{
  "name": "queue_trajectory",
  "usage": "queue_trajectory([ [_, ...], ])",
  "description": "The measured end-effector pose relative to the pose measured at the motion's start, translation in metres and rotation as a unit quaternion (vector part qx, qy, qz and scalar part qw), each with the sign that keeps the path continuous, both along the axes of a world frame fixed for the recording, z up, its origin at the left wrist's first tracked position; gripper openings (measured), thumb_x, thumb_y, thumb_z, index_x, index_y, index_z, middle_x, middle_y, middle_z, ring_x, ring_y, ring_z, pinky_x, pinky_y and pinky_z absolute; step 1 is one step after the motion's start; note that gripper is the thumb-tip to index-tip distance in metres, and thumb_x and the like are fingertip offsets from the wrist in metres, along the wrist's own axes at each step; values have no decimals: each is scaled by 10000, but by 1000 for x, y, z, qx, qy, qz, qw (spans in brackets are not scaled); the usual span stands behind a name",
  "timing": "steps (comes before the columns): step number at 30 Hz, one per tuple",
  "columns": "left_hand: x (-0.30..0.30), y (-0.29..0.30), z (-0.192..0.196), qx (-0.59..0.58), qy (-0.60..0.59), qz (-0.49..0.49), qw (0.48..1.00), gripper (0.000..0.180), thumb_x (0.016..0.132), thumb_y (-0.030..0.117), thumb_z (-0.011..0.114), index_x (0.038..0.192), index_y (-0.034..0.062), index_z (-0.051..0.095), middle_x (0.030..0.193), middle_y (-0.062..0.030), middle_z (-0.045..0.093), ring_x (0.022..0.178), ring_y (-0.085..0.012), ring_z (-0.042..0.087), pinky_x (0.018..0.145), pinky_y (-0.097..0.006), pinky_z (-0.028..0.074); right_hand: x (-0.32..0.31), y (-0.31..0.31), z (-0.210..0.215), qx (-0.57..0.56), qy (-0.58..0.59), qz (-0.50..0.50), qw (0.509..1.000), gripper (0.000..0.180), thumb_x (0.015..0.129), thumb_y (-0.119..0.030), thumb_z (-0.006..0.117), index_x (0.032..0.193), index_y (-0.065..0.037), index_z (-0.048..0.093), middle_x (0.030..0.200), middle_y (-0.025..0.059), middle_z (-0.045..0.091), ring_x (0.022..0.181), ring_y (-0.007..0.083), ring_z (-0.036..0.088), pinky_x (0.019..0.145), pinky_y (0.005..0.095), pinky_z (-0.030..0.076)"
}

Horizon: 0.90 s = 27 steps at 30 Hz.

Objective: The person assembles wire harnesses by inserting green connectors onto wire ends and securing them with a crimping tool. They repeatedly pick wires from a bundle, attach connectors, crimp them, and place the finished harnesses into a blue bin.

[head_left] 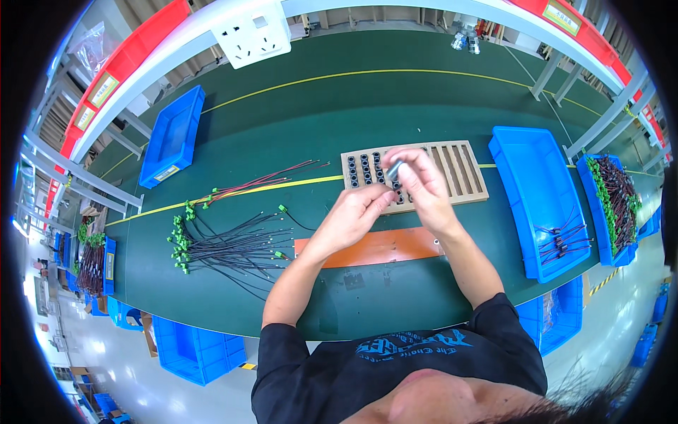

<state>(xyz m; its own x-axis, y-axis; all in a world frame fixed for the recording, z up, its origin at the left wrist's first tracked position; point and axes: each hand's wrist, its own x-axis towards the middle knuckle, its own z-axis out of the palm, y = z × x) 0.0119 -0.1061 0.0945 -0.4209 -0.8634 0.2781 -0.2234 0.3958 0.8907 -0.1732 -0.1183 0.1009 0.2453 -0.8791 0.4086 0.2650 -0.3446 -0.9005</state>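
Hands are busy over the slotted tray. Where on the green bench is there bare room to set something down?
Bare green mat lies beyond the slotted wooden tray, between the upturned blue bin and the far rail. Another free strip runs along the near edge below the orange plate. Crowded: the wire bundle at left, the blue wire bin at right, and both hands over the tray.

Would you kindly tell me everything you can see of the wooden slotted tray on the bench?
The tray is a pale, wood-coloured rectangular board lying flat on the green bench, just beyond an orange strip. Long parallel slots run across it. The left slots hold rows of small black rings; the right slots look empty. The right hand and left hand hover over its middle, hiding part of it; whether they touch it cannot be told.
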Motion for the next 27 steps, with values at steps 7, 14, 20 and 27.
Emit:
queue_trajectory([
  [7,10,0,13,45,8,39,998,286,1078,252,572,1035,11,718,756,-37,615,697,-100,525,644,-288,456,-15,-13,-8,72,-135,26,988,293,1073,-184,596,1305,-6,610,1190,82,687,995,111,628,892,280,517],
  [14,11,2,14,33,11,31,999,309,1078,264,573,1011,-1,718,734,-22,590,683,-90,496,634,-288,446,-12,-12,-7,68,-71,35,995,287,1072,-192,597,1287,-4,626,1174,76,690,1006,119,643,869,285,531],
  [20,12,-1,9,74,66,8,995,253,1065,169,584,1279,35,598,814,-21,606,727,-78,520,642,-250,435,-11,-10,-8,29,-18,39,999,273,1049,-142,629,1289,-12,629,1156,71,690,1022,118,650,849,276,527],
  [27,4,3,9,166,247,-46,954,665,1036,30,575,1589,144,224,1073,-82,642,911,-104,567,725,-238,458,5,2,-8,68,-41,51,995,357,1054,-108,612,1390,11,590,1114,71,687,953,112,641,820,267,533],
])
